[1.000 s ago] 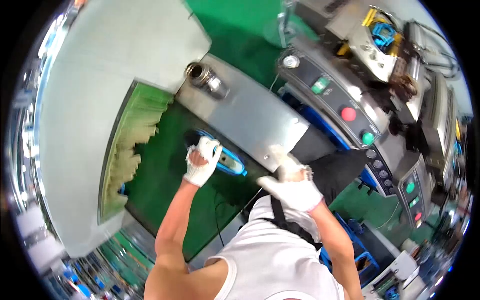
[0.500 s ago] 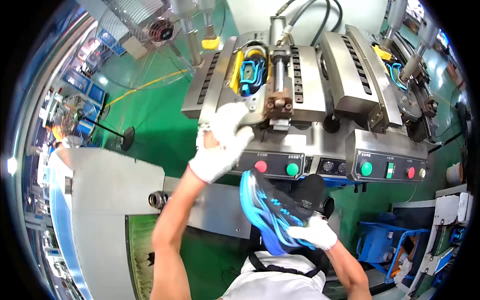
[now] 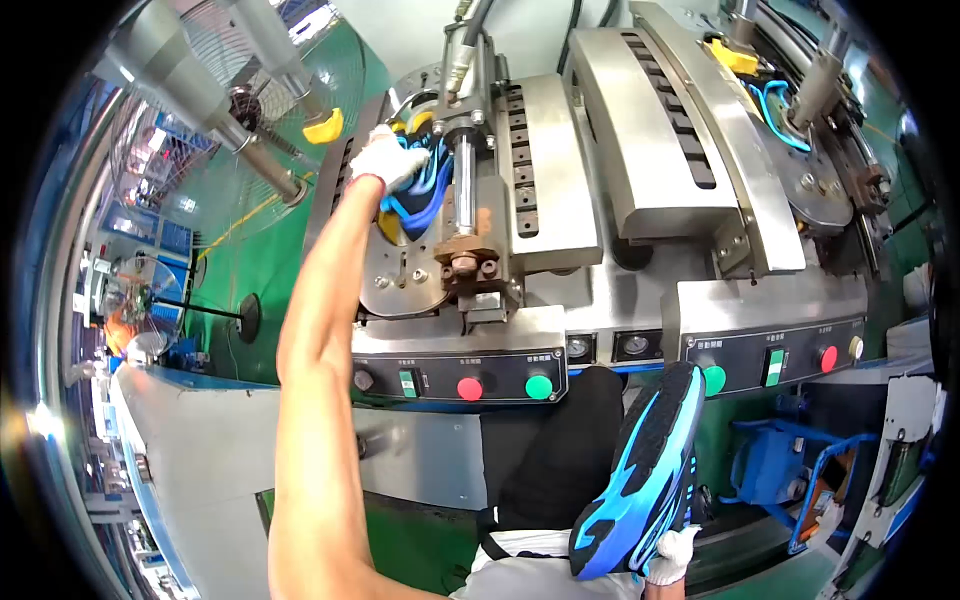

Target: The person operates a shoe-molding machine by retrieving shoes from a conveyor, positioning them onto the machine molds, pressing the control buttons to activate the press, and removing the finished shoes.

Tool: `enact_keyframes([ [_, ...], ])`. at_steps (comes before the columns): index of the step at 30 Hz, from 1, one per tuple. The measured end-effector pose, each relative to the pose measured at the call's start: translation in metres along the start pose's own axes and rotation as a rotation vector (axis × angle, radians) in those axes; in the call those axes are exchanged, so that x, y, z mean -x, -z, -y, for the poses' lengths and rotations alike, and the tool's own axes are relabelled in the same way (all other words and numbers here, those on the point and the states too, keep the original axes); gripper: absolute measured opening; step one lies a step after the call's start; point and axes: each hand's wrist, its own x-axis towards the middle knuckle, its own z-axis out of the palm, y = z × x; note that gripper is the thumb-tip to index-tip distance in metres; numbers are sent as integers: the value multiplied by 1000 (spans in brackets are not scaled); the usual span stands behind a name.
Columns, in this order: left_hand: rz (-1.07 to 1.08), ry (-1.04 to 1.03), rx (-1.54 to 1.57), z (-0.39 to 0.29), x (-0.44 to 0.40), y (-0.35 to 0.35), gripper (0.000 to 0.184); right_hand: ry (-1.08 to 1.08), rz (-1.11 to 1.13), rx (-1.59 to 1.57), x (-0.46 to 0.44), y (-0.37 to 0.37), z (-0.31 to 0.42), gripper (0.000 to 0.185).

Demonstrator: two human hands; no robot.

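My left hand, in a white glove, is closed on a black and blue shoe in the left station of the machine. The shoe sits tilted between yellow pads, and part of its upper is hidden by the hand. Low on the right, my right hand, also gloved, grips the heel end of another blue and black shoe. That shoe points upward in front of the machine, its sole turned toward me.
A metal cylinder stands right beside the left station. Below runs a control panel with red and green buttons. The right station holds blue and yellow parts. A grey cabinet is at lower left, a blue cart at lower right.
My left hand has moved forward onto the shoe in the left station, and that shoe is now tilted. My right hand has lowered, turning its shoe sole toward me. The view has shifted.
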Motion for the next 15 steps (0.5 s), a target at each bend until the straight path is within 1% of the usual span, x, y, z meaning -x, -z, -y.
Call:
enact_keyframes([
  [2,23,-15,23,8,-3,36,99,13,-1,9,-4,2,-4,91],
  [4,-54,-44,94,18,22,71,100,13,16,28,-8,3,-7,86],
  [5,-177,-18,87,22,43,84,99,15,32,38,-12,2,-7,83],
  [6,-261,-70,171,38,62,93,96,15,49,45,-17,2,-9,81],
  [8,-429,8,217,48,136,116,85,23,92,64,-30,0,-14,78],
  [9,-487,-66,324,66,171,114,78,27,112,70,-38,-1,-17,77],
  [10,-548,-146,428,83,209,110,71,69,130,103,-39,-22,-9,64],
  [12,-554,-26,675,97,300,104,62,193,137,181,-39,-93,10,39],
  [13,-526,8,727,112,343,93,62,270,150,224,-38,-130,14,26],
  [14,-496,38,782,131,383,78,62,139,184,195,-53,-123,13,67],
  [15,-493,10,725,148,419,60,63,176,216,277,-47,-162,28,44],
])
